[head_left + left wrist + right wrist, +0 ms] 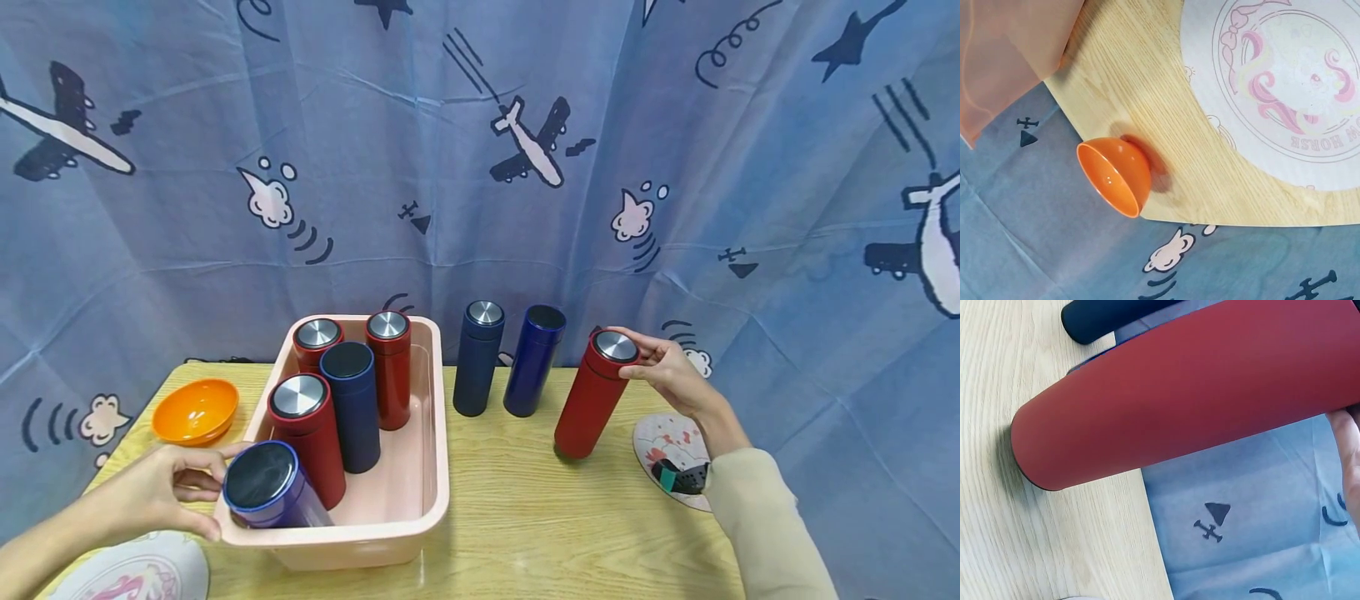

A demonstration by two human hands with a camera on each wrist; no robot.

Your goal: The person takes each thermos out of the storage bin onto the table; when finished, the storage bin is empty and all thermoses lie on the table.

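My right hand (667, 371) grips a red thermos bottle (588, 404) near its silver-topped lid. The bottle leans, its base close to the wooden table; its red side (1172, 400) fills much of the right wrist view. On the left, my left hand (165, 487) holds the front left corner of a pink tub (438, 417), thumb and fingers at the rim. Beside those fingers a shiny blue thermos (262, 483) stands tilted in the tub. Also inside are a dark blue thermos (356, 417) and several red ones, the nearest red thermos (311, 450) among them.
A navy thermos (478, 358) and a blue thermos (534, 362) stand right of the tub. An orange bowl (197, 412) sits to its left. Round mats lie at the front left (142, 571) and right (667, 442), the latter bearing a black object (686, 477). A patterned curtain hangs behind.
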